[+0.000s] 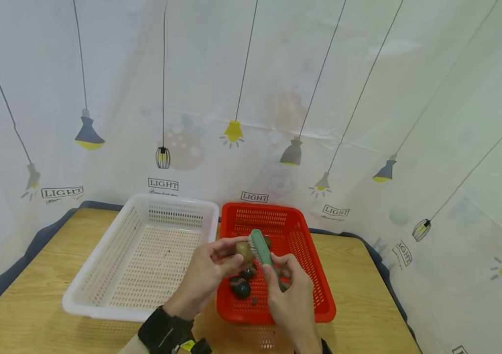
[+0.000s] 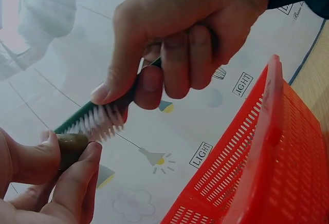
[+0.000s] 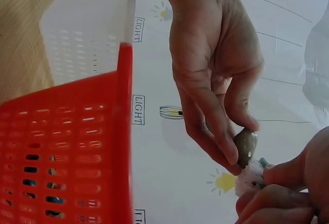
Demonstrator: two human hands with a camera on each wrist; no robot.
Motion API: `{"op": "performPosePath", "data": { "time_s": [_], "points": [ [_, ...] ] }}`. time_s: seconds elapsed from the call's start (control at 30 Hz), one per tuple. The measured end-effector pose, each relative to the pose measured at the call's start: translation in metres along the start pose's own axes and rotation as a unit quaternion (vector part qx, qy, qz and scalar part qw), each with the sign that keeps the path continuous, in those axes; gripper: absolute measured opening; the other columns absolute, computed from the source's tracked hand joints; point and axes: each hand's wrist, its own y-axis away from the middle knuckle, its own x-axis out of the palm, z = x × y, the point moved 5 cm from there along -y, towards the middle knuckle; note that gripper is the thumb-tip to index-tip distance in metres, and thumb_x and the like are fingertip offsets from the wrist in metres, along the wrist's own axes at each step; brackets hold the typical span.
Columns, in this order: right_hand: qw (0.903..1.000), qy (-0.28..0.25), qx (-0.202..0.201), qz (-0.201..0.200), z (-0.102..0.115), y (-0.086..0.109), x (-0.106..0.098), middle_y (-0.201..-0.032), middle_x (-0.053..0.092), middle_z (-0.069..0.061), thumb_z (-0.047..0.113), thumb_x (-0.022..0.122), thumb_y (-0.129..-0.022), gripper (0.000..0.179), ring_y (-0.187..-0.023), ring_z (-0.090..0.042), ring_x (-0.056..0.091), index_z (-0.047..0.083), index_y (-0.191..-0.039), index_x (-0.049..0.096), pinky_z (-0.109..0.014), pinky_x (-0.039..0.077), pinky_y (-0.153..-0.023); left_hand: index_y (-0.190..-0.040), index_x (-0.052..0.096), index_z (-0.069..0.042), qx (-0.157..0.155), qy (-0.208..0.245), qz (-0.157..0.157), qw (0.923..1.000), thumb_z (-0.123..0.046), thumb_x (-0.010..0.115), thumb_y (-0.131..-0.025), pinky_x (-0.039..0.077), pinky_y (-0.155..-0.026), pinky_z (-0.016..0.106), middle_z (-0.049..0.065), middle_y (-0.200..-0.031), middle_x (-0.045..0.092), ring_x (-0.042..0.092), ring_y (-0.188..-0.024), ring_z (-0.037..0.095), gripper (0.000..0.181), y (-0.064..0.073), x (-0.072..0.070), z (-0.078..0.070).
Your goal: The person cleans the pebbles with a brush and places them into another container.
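Over the red basket (image 1: pixel 322 300), my left hand (image 1: pixel 204 273) pinches a smooth, shiny olive-brown rounded object (image 1: pixel 244 250) between thumb and fingers; its exact kind I cannot tell. My right hand (image 1: pixel 293 295) grips a green scrub brush (image 1: pixel 260 246), its thumb pressed along the back. White bristles (image 2: pixel 97 124) meet the side of the olive-brown piece in the left wrist view. The right wrist view also has the bristles (image 3: pixel 250 178) against its lower end. Beneath the hands, dark rounded pieces (image 1: pixel 239 287) with brown patches lie in the red basket, partly hidden.
To the left stands a white plastic basket (image 1: pixel 69 300) with small dark specks on its slotted floor. Both baskets sit on a wooden table (image 1: pixel 357 275). Behind them hangs a pale sheet (image 1: pixel 206 83) printed with lamps, meeting the table's back edge.
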Motion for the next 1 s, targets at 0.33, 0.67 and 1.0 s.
{"op": "performPosePath", "data": {
  "time_s": [0.33,0.67,1.0],
  "points": [
    [0.9998,-0.003,-0.020,0.009,0.005,0.012,0.005,-0.143,0.084,-0.014,0.021,0.082,-0.112,0.016,-0.102,-0.014,0.081,0.011,-0.120,0.072,-0.042,0.077,-0.088,-0.160,0.064,0.006,-0.003,-0.008,-0.003,1.0000,0.003,0.071,-0.113,0.071,-0.105,0.029,0.026,-0.150,0.077,0.084,-0.122,0.020,0.047,0.001,-0.001,0.001],
    [0.9998,0.003,-0.020,-0.005,0.001,0.003,0.002,-0.137,0.086,-0.013,0.016,0.081,-0.112,0.015,-0.103,-0.016,0.081,0.009,-0.123,0.074,-0.041,0.076,-0.089,-0.159,0.067,0.002,-0.005,-0.002,-0.012,0.9999,0.000,0.072,-0.113,0.071,-0.103,0.028,0.024,-0.148,0.078,0.084,-0.121,0.020,0.046,-0.001,0.000,0.002],
    [0.9986,0.015,-0.050,-0.001,0.007,0.008,0.010,-0.142,0.084,-0.013,0.017,0.083,-0.111,0.016,-0.105,-0.018,0.085,0.011,-0.123,0.074,-0.032,0.074,-0.085,-0.155,0.068,0.007,0.004,-0.028,-0.034,0.9990,0.005,0.073,-0.111,0.070,-0.096,0.024,0.023,-0.143,0.080,0.080,-0.118,0.017,0.044,0.000,0.001,0.004]
  ]
}}
